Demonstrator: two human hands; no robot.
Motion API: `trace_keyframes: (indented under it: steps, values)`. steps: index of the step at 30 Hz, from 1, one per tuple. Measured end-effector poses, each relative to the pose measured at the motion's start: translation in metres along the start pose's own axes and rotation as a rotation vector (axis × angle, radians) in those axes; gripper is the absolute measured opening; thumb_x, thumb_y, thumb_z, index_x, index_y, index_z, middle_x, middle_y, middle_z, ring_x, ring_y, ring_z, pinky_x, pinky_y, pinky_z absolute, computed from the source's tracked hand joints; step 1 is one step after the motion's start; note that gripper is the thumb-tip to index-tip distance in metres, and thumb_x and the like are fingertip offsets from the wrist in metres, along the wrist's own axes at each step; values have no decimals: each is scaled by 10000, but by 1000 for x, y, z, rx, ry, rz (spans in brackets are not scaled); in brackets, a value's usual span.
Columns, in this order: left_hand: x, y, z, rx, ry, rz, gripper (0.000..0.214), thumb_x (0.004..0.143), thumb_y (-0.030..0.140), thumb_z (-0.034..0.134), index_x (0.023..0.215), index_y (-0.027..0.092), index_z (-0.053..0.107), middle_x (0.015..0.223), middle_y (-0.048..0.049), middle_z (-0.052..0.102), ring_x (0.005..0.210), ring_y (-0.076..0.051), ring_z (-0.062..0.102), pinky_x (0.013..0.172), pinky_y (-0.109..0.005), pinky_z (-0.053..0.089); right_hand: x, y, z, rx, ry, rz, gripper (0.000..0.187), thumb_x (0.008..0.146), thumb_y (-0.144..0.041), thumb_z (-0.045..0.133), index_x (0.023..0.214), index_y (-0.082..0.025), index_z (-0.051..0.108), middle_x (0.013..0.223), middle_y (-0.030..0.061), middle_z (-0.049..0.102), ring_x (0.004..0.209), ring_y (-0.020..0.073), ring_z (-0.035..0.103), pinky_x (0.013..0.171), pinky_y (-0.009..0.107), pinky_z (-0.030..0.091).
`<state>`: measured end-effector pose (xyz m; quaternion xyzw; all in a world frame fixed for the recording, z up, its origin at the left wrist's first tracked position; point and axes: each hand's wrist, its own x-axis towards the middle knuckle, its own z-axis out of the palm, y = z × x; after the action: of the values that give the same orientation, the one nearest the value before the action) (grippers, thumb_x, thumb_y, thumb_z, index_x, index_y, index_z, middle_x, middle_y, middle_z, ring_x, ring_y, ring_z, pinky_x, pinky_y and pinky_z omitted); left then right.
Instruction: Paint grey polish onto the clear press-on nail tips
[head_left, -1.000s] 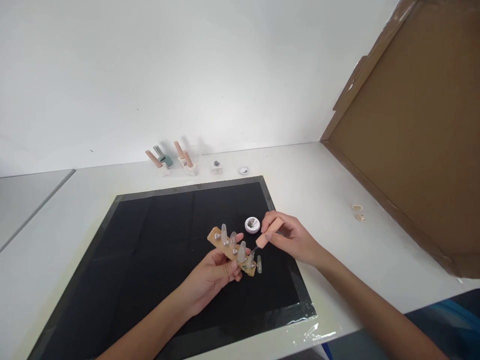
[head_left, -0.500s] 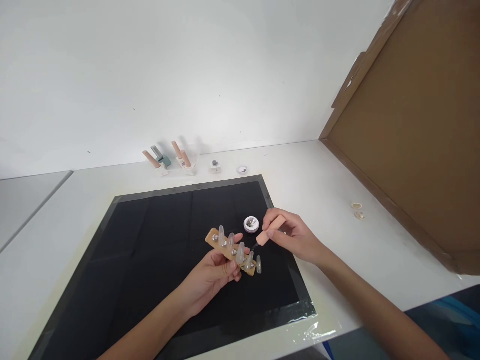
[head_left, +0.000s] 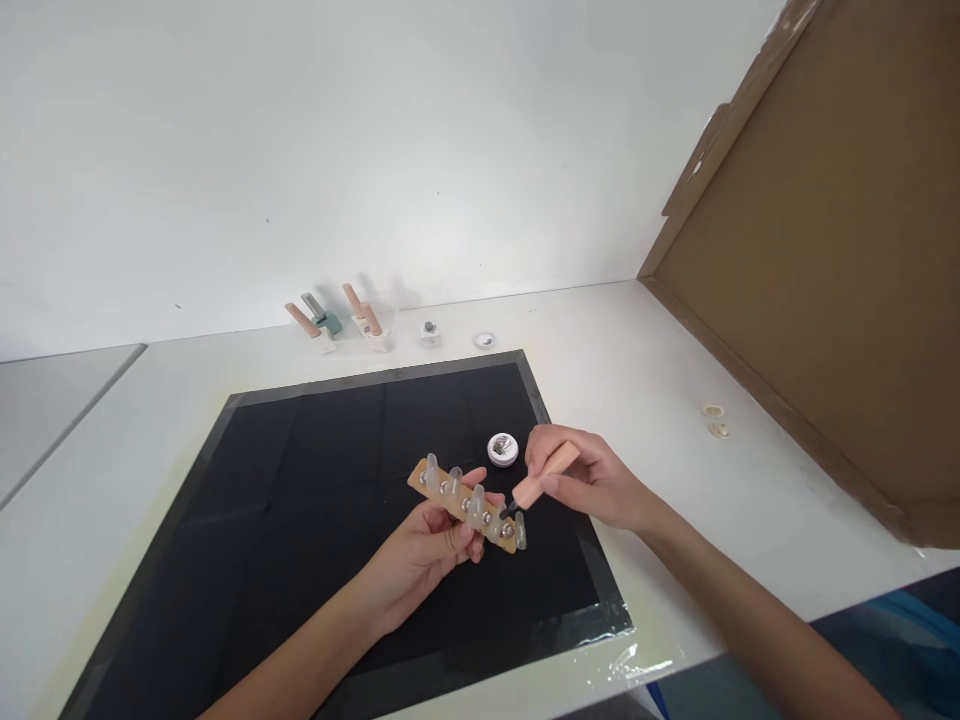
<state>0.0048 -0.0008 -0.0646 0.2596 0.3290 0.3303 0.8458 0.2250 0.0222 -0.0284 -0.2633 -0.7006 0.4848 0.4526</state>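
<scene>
My left hand grips a tan nail tip stand by its lower edge, above the black mat. Several clear false nails and silver balls stand along it in a row. My right hand is closed round the peach handle of a nail polish brush. Its dark bristle end points down and left, at the false nails near the stand's right end; I cannot tell whether it touches one. Just beyond the stand, a small round white pot with silvery bits sits on the mat.
Along the wall stand several nail polish bottles, a small clear jar and a white dish. Two small cream-coloured pieces lie to the right, by a large cardboard sheet. The black mat is taped to the white table.
The brush and my right hand have moved slightly down, its bristles now close over the right-hand false nails. The stand has turned a little in my left hand.
</scene>
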Motion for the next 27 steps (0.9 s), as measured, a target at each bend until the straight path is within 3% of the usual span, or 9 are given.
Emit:
trace_keyframes:
  steps: [4,10,15,21,27]
  values:
    - [-1,2,2,2,14,-11,436,685,177,760,1095,291,665,958,-27,677,658,-101,529,674,-285,364,0,0,3,1,-96,-14,43,859,-184,552,837,-194,588,739,17,586,651,132,517,601,270,424]
    - [-1,2,2,-5,19,-9,423,688,175,757,1085,291,669,1001,-32,670,640,-91,525,690,-297,364,1,-2,0,-25,49,27,95,879,-212,536,802,-190,588,744,16,558,688,135,513,627,272,413]
    - [-1,4,4,-1,18,-10,432,675,171,766,1083,276,670,915,-27,670,656,-104,522,684,-301,353,-1,-3,3,-10,-92,-17,49,854,-165,548,847,-197,585,751,24,598,661,139,525,613,280,433]
    - [-1,2,1,-3,37,-20,432,709,133,731,1105,288,654,1002,-36,652,642,-92,506,690,-311,347,0,-4,1,-89,32,-18,134,858,-164,534,737,-192,585,785,31,592,676,139,540,632,286,434]
    - [-1,3,2,-17,36,-20,432,664,141,766,1061,287,678,937,-18,660,641,-99,507,670,-303,338,1,-8,4,-92,-108,25,102,811,-89,562,800,-180,605,726,19,623,644,130,545,597,257,430]
